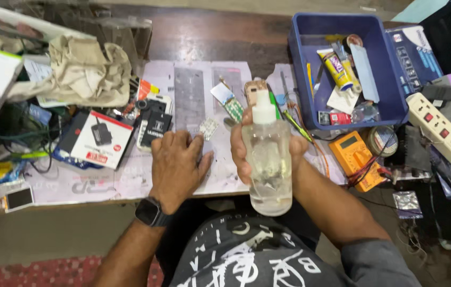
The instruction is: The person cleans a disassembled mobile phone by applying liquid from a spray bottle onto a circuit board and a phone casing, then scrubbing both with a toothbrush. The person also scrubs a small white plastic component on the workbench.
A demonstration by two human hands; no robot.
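My right hand (242,151) grips a clear plastic bottle (268,165) with a white spray cap, held upright above the desk's near edge; a little clear liquid sits at its bottom. My left hand (176,162), a dark watch on its wrist, rests palm down on the paper sheets (193,95) covering the desk. Its fingertips lie beside a small silvery square part (208,128). Just beyond lie a small green circuit board (227,101) and a phone body (253,89).
A blue bin (302,74) of tubes and tools stands at the back right. An orange multimeter (354,158) and a white power strip (443,138) lie to the right. Boxes, a beige cloth (87,72) and tangled cables crowd the left.
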